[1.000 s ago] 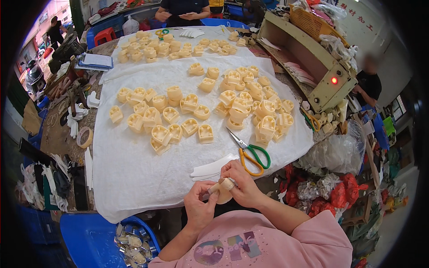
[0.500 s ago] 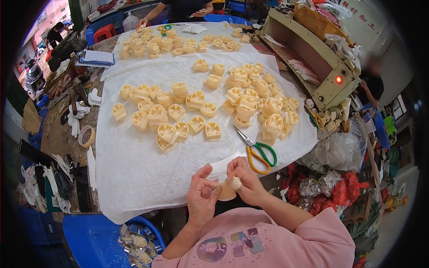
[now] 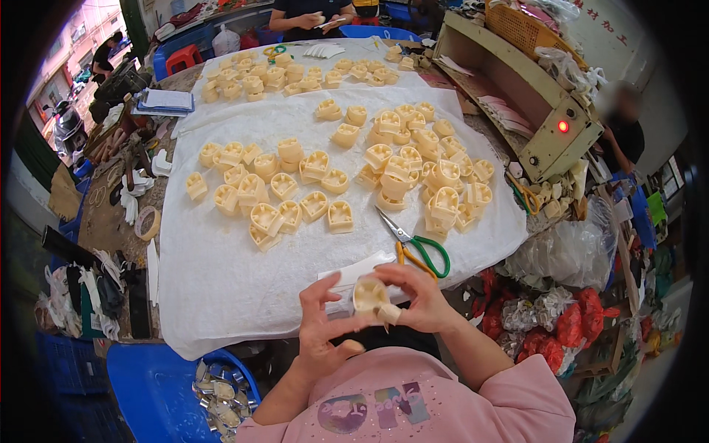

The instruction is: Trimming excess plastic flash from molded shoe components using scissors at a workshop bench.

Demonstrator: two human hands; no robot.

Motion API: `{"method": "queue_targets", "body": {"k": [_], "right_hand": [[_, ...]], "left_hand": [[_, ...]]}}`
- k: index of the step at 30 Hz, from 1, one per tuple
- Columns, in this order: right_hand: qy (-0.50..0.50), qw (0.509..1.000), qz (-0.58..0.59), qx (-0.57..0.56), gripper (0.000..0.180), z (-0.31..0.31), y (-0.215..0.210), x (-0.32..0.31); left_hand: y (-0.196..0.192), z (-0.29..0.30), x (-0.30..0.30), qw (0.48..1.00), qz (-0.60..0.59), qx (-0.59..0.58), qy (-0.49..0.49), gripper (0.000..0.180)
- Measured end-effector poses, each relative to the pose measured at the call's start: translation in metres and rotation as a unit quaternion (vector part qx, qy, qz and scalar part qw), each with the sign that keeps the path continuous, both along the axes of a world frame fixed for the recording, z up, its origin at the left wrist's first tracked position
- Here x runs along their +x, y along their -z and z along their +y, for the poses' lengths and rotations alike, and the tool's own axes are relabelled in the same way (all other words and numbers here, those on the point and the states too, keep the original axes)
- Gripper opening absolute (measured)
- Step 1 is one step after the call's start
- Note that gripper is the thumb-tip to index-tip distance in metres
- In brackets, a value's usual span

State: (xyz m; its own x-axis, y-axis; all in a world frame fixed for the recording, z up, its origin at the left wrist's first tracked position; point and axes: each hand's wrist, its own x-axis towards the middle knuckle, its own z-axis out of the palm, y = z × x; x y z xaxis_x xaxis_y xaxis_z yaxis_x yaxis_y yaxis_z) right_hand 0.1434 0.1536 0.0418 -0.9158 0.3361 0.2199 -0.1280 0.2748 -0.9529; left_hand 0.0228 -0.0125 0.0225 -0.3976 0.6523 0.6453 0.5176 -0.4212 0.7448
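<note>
In front of my chest, my right hand (image 3: pixel 422 301) grips a cream D-shaped block (image 3: pixel 367 293) that looks like a shoe heel, its ribbed hollow turned up. A small cream piece (image 3: pixel 389 314) sits at that hand's fingers; whether it is a finger cover, I cannot tell. My left hand (image 3: pixel 323 325) is beside the block, fingers spread and slightly blurred, with nothing visible in its grasp. White strips (image 3: pixel 354 272) lie on the cloth just beyond both hands. Near the right hand rests a pair of scissors (image 3: pixel 413 244) with green and orange handles, blades pointing away.
Several more cream blocks (image 3: pixel 314 205) are spread across the white cloth (image 3: pixel 199 295). To the left stand a tape roll (image 3: pixel 147 223) and a blue tub (image 3: pixel 151 384) with shiny pieces. A machine with a red lamp (image 3: pixel 563 126) is at right; a co-worker's hands (image 3: pixel 325 21) are opposite.
My left hand has come off the block and opened. The block has tilted so its hollow faces up, held by the right hand. The view has shifted slightly.
</note>
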Motion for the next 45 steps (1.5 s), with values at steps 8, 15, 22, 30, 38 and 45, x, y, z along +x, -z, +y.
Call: {"method": "queue_targets", "body": {"k": [8, 15, 22, 30, 38, 45], "right_hand": [[-0.044, 0.980, 0.077, 0.177, 0.069, 0.002, -0.003, -0.003], [-0.028, 0.981, 0.095, 0.166, 0.069, -0.001, 0.008, -0.008], [-0.037, 0.993, 0.077, 0.086, 0.066, 0.001, 0.020, -0.004], [-0.040, 0.994, 0.082, 0.067, 0.060, -0.006, 0.019, -0.007], [-0.043, 0.996, 0.061, 0.049, 0.050, 0.000, 0.027, -0.012], [-0.099, 0.937, -0.119, -0.312, 0.019, 0.009, 0.018, -0.037]], "left_hand": [[0.012, 0.018, 0.012, 0.782, -0.535, -0.121, 0.297, 0.066], [0.017, 0.029, 0.030, 0.809, -0.552, -0.067, 0.192, 0.050], [0.003, 0.031, 0.025, 0.795, -0.578, -0.080, 0.165, 0.046], [0.019, 0.028, 0.029, 0.814, -0.560, -0.063, 0.141, 0.042], [0.007, 0.032, 0.029, 0.738, -0.667, -0.050, 0.093, 0.059], [0.011, 0.037, 0.029, 0.864, -0.479, -0.099, 0.116, 0.066]]}}
